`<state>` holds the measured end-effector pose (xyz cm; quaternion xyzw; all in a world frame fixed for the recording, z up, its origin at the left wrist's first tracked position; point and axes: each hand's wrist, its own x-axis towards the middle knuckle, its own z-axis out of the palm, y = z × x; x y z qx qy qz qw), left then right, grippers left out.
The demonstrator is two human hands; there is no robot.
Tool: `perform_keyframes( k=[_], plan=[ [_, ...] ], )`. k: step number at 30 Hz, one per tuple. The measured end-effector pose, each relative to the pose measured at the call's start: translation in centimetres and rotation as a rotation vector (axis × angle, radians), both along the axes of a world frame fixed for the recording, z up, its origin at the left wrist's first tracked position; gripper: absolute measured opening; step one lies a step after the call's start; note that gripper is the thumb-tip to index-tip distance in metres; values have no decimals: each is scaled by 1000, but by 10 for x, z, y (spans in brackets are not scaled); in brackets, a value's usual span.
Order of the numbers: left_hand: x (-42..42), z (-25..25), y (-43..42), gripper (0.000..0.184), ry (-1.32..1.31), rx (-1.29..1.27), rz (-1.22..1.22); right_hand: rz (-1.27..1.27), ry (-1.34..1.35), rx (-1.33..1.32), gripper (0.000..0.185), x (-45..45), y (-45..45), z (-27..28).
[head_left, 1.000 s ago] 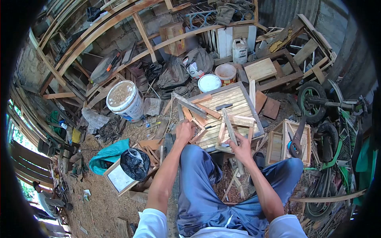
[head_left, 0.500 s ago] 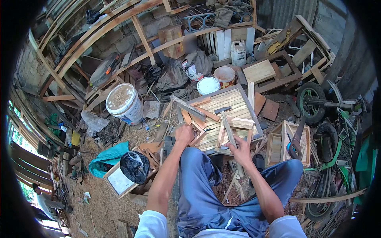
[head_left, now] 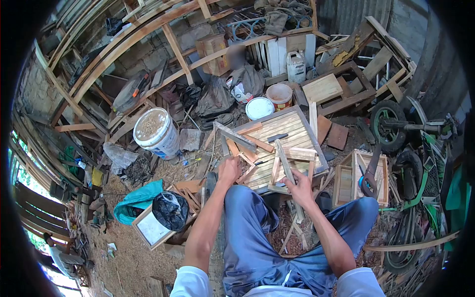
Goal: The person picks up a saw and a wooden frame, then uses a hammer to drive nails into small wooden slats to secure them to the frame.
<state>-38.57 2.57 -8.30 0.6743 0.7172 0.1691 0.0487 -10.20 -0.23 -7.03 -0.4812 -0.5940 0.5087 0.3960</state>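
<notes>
A slatted wooden panel (head_left: 292,123) with a grey border lies in front of my knees. My right hand (head_left: 299,186) is closed round a long weathered wood strip (head_left: 284,161), which crosses a small light wood frame (head_left: 300,154). At the panel's left edge is my left hand (head_left: 229,171), its fingers curled beside a reddish wood piece (head_left: 246,174); whether it grips that piece is hidden. A dark hammer head (head_left: 278,137) rests on the panel. Near it a grey wood strip (head_left: 235,136) lies across several short offcuts.
White buckets (head_left: 157,133) stand beyond the panel. On the right, a handsaw (head_left: 369,179) lies on a wooden box (head_left: 345,185) beside a green motorbike (head_left: 420,193). A black plastic bag (head_left: 170,210) is at the left. Another person (head_left: 64,260) sits at the far left.
My left hand has moved slightly down and left along the panel's edge. My right hand stays on the strip. The view has shifted slightly.
</notes>
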Motion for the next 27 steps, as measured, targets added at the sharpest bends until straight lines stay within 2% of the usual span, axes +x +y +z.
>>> perform_keyframes(
  k=[6,11,18,21,23,24,25,26,27],
  plan=[
    [-4,-5,1,9,-47,6,-1,7,-3,43,31,0,-3,9],
    [-6,-2,0,7,-81,52,-94,-1,49,-33,33,-1,-2,11],
    [-3,7,-1,16,-120,64,-112,-58,3,-85,36,5,2,7],
    [17,24,3,16,-198,64,-159,-114,42,47,31,8,6,-7],
    [40,44,7,14,-267,25,-187,-192,-83,146,33,12,9,-11],
    [45,28,14,11,-291,90,-309,-234,-144,230,33,12,9,-13],
    [63,44,10,12,-310,63,-367,-272,-204,313,34,14,10,-15],
    [84,58,5,12,-327,36,-424,-249,-156,107,35,17,13,-17],
    [104,71,2,13,-343,13,-481,-283,-155,141,35,19,15,-20]
  ],
)
